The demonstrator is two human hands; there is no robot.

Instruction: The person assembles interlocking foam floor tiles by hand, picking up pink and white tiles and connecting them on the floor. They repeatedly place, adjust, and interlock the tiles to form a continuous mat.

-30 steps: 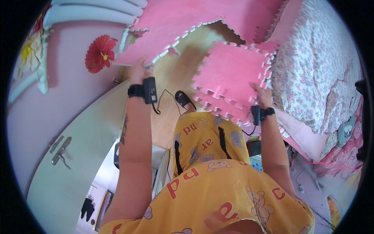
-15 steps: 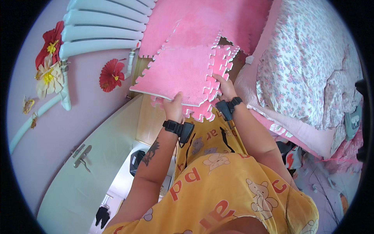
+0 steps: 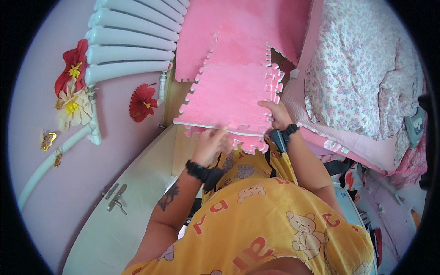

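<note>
A pink foam mat tile (image 3: 224, 101) with toothed edges lies in front of me, its white near edge raised slightly. Its far side meets the pink mat beyond. Along its right edge, my right hand (image 3: 278, 114) grips it, thumb on top and the other fingers mostly hidden. My left hand (image 3: 211, 145) is at the near edge, its fingers blurred against the rim, so their hold is unclear. More pink toothed foam tile (image 3: 250, 145) shows beneath the near edge, and another toothed edge (image 3: 274, 82) sticks out at the right.
A white radiator (image 3: 130, 50) and its pipe run along the left wall, decorated with a red flower (image 3: 143, 102). A bed with floral bedding (image 3: 353, 73) stands on the right. A white door (image 3: 107, 224) with a metal handle is at the lower left.
My left thumb no longer lies on top of the tile; that hand has shifted to its near rim. The view has moved, and the tile appears lower and farther right.
</note>
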